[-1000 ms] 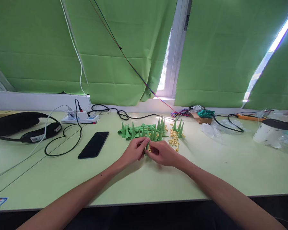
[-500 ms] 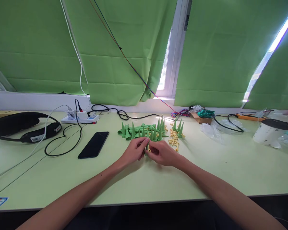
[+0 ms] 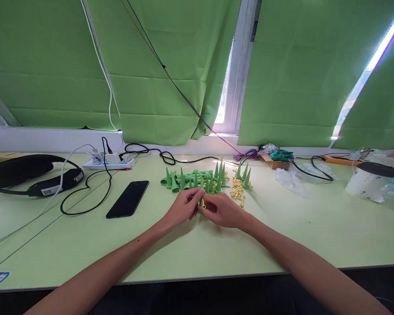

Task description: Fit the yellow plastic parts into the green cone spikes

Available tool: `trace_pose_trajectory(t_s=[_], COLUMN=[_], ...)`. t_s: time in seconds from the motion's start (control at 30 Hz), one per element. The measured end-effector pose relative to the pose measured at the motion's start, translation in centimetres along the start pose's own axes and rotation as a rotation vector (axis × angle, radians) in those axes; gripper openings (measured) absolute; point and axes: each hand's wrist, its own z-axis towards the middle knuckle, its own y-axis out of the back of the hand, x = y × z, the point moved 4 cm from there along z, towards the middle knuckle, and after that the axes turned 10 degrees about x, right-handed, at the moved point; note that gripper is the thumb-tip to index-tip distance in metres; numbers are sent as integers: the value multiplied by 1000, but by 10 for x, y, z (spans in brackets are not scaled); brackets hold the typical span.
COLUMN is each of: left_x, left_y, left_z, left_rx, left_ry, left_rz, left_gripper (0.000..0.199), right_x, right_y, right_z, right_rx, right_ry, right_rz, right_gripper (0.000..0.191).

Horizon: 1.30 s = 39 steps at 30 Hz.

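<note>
My left hand (image 3: 185, 204) and my right hand (image 3: 221, 209) meet in front of the pile, fingers closed together. Between their fingertips is a small yellow tube (image 3: 203, 204), its hollow end turned toward me. A bit of a green cone shows beside the tube at the fingertips; the fingers cover most of both pieces. Just beyond my hands lies a heap of green plastic cones (image 3: 182, 179), some upright and some on their sides. Right of it, small yellow pieces (image 3: 238, 192) are scattered, with several upright green cones (image 3: 246, 177) among them.
A black phone (image 3: 128, 199) lies left of my hands. Farther left are a headset-like black band (image 3: 52, 186), a power strip (image 3: 108, 162) and cables. To the right are a small cardboard box (image 3: 277, 162), clear plastic bags (image 3: 290, 181) and a white cup with black lid (image 3: 369, 186).
My hands stay together in the same place, with the pieces still between the fingertips. The view has shifted very slightly.
</note>
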Motion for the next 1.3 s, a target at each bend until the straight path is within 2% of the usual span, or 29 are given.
trace_pose_trajectory(t_s=[0.73,1.03,1.17,1.3], left_x=[-1,-5,-4,-4], left_y=[-1,0,0,-2], left_z=[0,0,-1,-1], left_rx=[-11,-31,-54,-70], left_ry=[-11,-2,-8,-64], left_rz=[13,29,48,176], left_gripper=[45,43,39,34], right_x=[-2,0,-3,-13], right_y=[0,11,19,24], right_z=[0,-3,-4,-4], right_rx=[-40,-18,-61,-152], right_ry=[-39,23,25,-23], right_rz=[-10,39,36,0], right_gripper=[36,41,41,45])
